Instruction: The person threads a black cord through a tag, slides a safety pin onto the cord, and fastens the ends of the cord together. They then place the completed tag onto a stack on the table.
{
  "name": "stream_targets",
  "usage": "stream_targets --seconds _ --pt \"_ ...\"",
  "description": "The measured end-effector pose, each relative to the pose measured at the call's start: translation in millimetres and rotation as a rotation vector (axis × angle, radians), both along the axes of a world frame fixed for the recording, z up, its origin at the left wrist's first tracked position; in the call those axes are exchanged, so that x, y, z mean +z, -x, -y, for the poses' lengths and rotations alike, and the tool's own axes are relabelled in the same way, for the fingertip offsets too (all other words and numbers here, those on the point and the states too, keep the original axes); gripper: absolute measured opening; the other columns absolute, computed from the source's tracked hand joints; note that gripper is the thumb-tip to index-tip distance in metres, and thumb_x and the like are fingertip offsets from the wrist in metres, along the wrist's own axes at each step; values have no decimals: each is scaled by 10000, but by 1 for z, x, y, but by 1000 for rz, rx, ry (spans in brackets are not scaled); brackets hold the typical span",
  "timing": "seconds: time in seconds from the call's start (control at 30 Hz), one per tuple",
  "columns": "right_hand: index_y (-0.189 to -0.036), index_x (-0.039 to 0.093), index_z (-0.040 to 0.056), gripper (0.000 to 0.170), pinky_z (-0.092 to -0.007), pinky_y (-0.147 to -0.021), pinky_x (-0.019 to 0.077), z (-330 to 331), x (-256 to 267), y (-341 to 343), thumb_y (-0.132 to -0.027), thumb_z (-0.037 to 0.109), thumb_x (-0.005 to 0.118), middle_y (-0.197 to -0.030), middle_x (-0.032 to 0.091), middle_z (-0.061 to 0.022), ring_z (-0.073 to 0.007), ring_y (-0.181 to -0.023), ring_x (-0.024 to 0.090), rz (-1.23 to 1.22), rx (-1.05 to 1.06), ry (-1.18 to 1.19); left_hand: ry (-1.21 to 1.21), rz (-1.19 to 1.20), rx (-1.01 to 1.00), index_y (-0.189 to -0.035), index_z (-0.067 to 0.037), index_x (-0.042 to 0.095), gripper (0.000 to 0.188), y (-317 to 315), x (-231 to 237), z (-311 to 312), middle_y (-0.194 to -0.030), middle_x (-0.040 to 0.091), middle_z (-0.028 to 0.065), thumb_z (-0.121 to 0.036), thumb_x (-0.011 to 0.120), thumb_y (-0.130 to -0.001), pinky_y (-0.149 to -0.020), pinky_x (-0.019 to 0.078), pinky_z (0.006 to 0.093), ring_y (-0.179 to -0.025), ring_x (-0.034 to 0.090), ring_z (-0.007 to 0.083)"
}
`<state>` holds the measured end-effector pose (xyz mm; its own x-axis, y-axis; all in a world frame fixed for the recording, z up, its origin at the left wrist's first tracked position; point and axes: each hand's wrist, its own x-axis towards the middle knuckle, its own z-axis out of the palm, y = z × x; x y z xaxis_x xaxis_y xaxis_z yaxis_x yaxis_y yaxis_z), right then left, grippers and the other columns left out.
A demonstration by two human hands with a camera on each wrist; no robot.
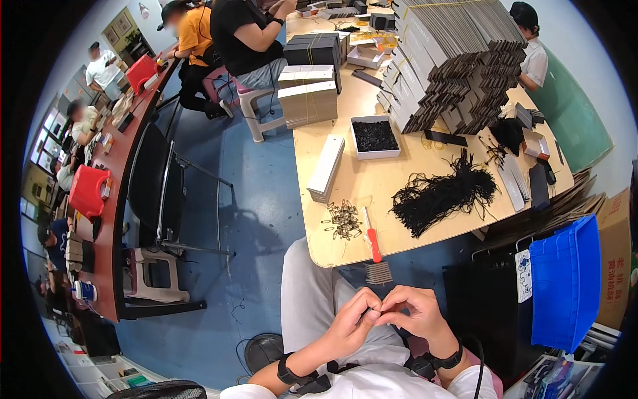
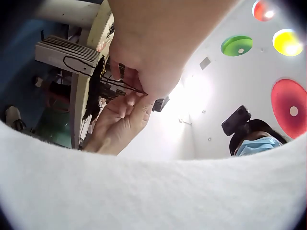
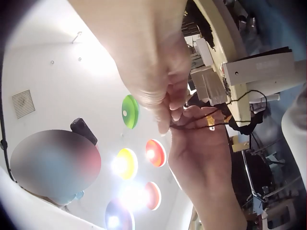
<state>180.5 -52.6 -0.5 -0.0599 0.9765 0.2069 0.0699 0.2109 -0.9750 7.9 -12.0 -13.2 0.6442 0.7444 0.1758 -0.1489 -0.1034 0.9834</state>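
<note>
Both hands are raised over the lap, with their fingertips meeting. My left hand [image 1: 353, 318] pinches a thin black cord [image 2: 125, 85] between thumb and finger. My right hand [image 1: 417, 314] pinches at the same spot, its thumb and forefinger curved into a ring. In the right wrist view the cord [image 3: 256, 92] runs out past the left fingers as a loose loop. The fingertips hide the cord's ends. Beyond the hands, on the table, lie a pile of small safety pins [image 1: 343, 220], a red-handled tool [image 1: 373, 245] and a bundle of black cords [image 1: 444, 193].
The wooden table [image 1: 312, 226] carries a long stack of white tags [image 1: 326, 166], a white box [image 1: 377, 154] of small black pieces and tall stacks of grey cards [image 1: 438, 40]. A blue bin [image 1: 565, 286] stands to the right. Other people sit around the room.
</note>
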Motion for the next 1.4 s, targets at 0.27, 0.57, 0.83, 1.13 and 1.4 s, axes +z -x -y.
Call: stream_targets --seconds 0.27,0.57,0.83,1.13,1.4 --pt "-886 652 -1 133 -209 -518 464 -1 2 1 -794 22 745 -810 650 -57 -85 -628 586 -88 -14 147 -10 -106 16 -906 -1 480 138 0 2 -5 -842 464 75 -109 469 -992 -678 390 275 -734 448 170" --pt "-931 577 9 85 -185 -493 400 -5 -7 -5 -906 66 635 -816 558 -11 -41 -589 499 -236 94 355 390 -48 -79 -931 -42 500 170 2 -8 -4 -792 444 -7 -184 460 -1014 -628 359 212 -701 410 59" --pt "-956 536 37 120 -174 -509 379 -4 -17 -7 -934 128 611 -812 527 6 -31 -612 472 -454 29 422 660 -19 10 -976 -41 534 162 2 4 -11 -799 496 -42 -201 517 -995 -636 367 187 -710 436 30" --pt "-921 553 25 74 -193 -594 421 -4 -26 -6 -911 55 620 -829 557 -6 -48 -679 504 -280 -98 421 741 45 59 -948 -5 646 188 19 -7 -16 -775 534 -48 -188 605 -951 -552 326 164 -624 403 15" --pt "-901 557 -6 76 -212 -670 464 0 -24 -3 -886 9 630 -850 556 -37 -79 -749 550 -144 -117 258 264 -131 267 -961 -3 718 138 -5 -8 -4 -733 524 -40 -107 694 -873 -501 274 190 -593 383 19"
